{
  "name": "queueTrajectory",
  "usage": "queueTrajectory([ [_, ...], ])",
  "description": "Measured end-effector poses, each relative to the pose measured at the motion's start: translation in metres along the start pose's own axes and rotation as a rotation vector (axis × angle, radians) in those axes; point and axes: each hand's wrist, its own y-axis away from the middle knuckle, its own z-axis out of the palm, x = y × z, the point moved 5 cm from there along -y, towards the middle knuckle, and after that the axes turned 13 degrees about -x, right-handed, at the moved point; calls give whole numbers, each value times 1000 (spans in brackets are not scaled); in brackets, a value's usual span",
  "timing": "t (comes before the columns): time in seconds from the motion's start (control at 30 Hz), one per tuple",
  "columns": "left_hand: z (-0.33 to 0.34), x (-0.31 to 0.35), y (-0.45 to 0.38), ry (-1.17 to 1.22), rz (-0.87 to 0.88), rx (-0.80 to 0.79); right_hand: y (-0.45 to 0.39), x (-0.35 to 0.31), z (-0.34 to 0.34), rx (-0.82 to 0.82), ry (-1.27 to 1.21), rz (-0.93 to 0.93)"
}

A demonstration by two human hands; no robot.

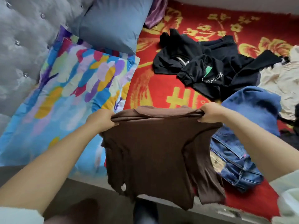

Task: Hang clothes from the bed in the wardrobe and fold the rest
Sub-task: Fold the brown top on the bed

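Your left hand point(101, 118) and right hand point(208, 113): fingers curled, each pinching a top corner of the brown shirt point(150, 152), which hangs above the bed's near edge. Beside it, right: blue jeans point(239, 160). Beyond, on the red blanket point(155, 84): black garments point(215, 70). Farthest: blue pillow point(111, 23).

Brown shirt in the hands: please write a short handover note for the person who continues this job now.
Left hand and right hand each grip the top edge of the brown shirt, which hangs stretched between them over the near bed edge.
Waiting on the red blanket: black clothes, a blue denim garment and a cream garment, all unfolded.
Done: nothing folded or hung is in view; no wardrobe is in view.
Left: fold or hang the brown shirt, then the pile.
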Motion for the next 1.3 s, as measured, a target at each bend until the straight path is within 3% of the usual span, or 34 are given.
queueTrajectory([
  [0.13, 22, -7, -66, 380, 166, -179, -62, 1, 15, -65, -616, -14],
  [0.27, 35, -13, -114, 552, 278, -255, -102, 4, 33, -133, -654, -35],
  [0.4, 34, -18, -156, 710, 314, -174, -139, 13, 28, -5, -758, -78],
  [0.57, 20, -11, -198, 583, 283, 88, -176, 16, 2, 224, -727, -163],
  [0.77, 32, -11, -248, 373, 108, 303, -236, 27, 12, 399, -758, -96],
  [0.87, 39, -18, -260, 418, 16, 408, -253, 26, 19, 490, -783, -115],
  [0.97, 56, -20, -280, 388, -6, 331, -273, 29, 31, 519, -685, -57],
  [1.07, 69, -18, -300, 326, -90, 230, -292, 35, 49, 417, -429, 141],
  [1.13, 64, -19, -312, 270, -96, 171, -297, 33, 48, 389, -305, 157],
  [1.23, 61, -18, -318, 226, -112, 42, -302, 33, 51, 324, -305, 134],
  [1.3, 61, -11, -308, 323, -201, 80, -299, 36, 56, 296, -341, 109],
])
